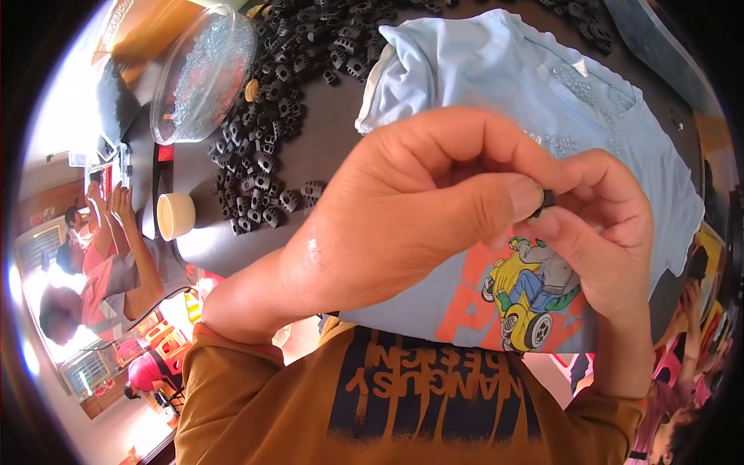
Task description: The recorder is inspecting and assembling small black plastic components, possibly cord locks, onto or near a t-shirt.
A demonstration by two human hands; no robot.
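Note:
My left hand [403, 209] reaches across the middle of the view, with thumb and index finger pinched on a small black plastic piece [548, 201]. From the other side, the thumb and fingers of my right hand [608, 221] pinch the same piece. Fingertips cover most of it, so its full shape is hidden. Beneath both hands a light blue T-shirt [457, 74] is spread on the dark table, with a cartoon car print [527, 298]. Small shiny silvery bits [572, 81] lie on the shirt near its neckline.
Many small black plastic pieces [260, 174] with holes cover the table at the far left. Beside them stand a clear tub [159, 116] of shiny bits and a cream cup [177, 216]. A clear bin [659, 39] is at the far right. Other people sit at both sides.

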